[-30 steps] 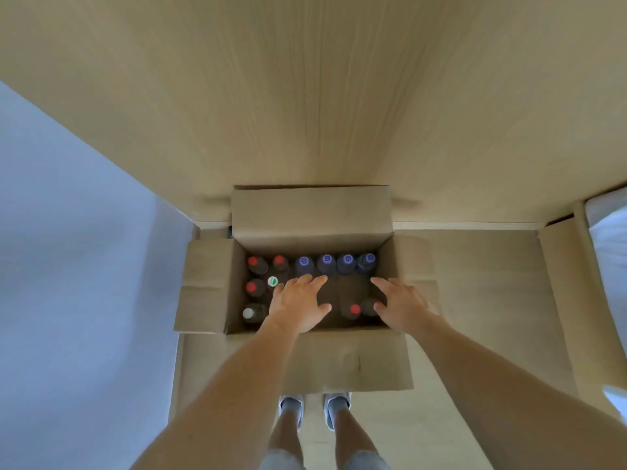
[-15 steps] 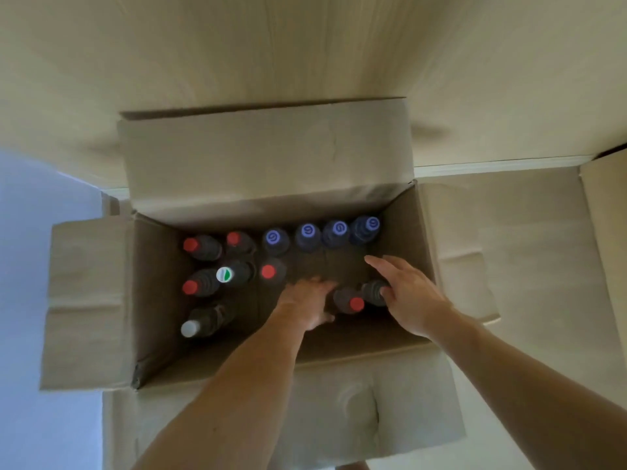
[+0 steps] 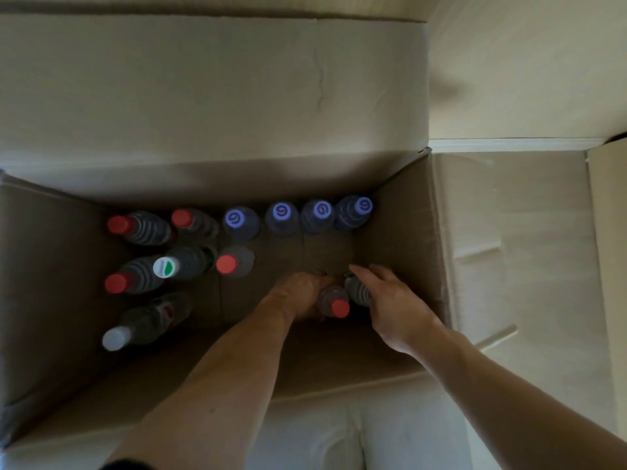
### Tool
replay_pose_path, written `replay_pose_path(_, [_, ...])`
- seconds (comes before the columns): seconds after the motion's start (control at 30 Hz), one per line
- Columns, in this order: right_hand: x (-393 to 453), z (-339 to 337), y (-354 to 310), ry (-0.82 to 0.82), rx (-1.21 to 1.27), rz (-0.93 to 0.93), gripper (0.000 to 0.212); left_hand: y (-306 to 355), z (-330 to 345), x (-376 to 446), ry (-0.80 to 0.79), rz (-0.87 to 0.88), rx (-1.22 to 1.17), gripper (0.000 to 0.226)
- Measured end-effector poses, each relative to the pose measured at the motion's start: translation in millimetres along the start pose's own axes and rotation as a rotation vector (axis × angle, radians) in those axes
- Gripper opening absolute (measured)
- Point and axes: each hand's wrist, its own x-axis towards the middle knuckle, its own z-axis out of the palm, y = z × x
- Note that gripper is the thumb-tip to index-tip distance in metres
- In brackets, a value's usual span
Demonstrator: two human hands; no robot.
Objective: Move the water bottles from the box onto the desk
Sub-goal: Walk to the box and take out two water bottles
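An open cardboard box [image 3: 400, 232] is seen from above, its far flap [image 3: 210, 89] folded up and back and its right flap [image 3: 475, 239] laid outward. Both hands are lowered into the near right part of the box. The left hand [image 3: 300, 295] is curled against the side of a red-capped bottle [image 3: 334, 301], its fingers wrapped round the body of the bottle. The right hand [image 3: 390, 300] is laid over a second bottle [image 3: 358, 290] just beside the first, the fingers bent round its far side; how firmly it is gripped cannot be told.

The remaining bottles are left standing. Four blue-capped bottles [image 3: 281, 217] are lined along the far wall, the rightmost close to the right wall. Two red-capped bottles [image 3: 139, 227] are set at the far left, and a green-and-white-capped bottle [image 3: 185, 262], another red-capped one [image 3: 234, 262] and a third red cap [image 3: 130, 279] are grouped in the middle left. A white-capped bottle [image 3: 142, 325] is tilted at the near left.

Bare box floor [image 3: 325, 252] is left open between the blue row and the hands — the widest free patch inside. The two grasped bottles are kept near the right wall but apart from it. Pale desk surface [image 3: 529, 62] is visible beyond the far right corner of the box.
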Motion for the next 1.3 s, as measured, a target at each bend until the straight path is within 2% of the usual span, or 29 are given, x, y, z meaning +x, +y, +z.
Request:
replay_pose_path(0.23, [16.3, 5.8, -12.1, -0.084, -0.117, 0.076, 0.073, -32.7, -8.2, -27.2, 0.075, -0.041, -0.009, 0.074])
replay_pose_path(0.4, [33.5, 9.6, -13.2, -0.092, -0.279, 0.150, 0.055, -59.4, -15.1, -49.3, 0.088, -0.112, -0.044, 0.068])
replay_pose_path(0.6, [49.7, 5.8, -20.3, -0.027, -0.256, 0.206, 0.025, -72.2, -12.8, -62.8, 0.113, -0.148, -0.060, 0.067])
replay_pose_path(0.77, [59.7, -1.8, -41.8, -0.143, -0.328, 0.154, 0.030, -69.3, -7.4, -62.6, 0.133, -0.156, -0.097, 0.079])
replay_pose_path(0.87, [61.1, 2.7, -53.5, -0.045, -0.375, 0.075, 0.030, -66.1, -4.1, -58.9, 0.157, -0.154, -0.109, 0.080])
replay_pose_path(1.0, [61.7, 13.6, -36.5, 0.159, -0.190, -0.063, 0.043, -64.7, 0.7, -57.3, 0.187, -0.172, -0.145, 0.080])
replay_pose_path(1.17, [68.7, 24.4, -7.6, 0.155, 0.341, 0.003, 0.078, -66.1, 5.8, -56.5, 0.230, -0.198, -0.196, 0.078])
replay_pose_path(1.3, [79.2, 46.6, 1.2, 0.137, 0.529, 0.025, 0.085, -66.9, 9.4, -49.4, 0.246, -0.215, -0.197, 0.082])
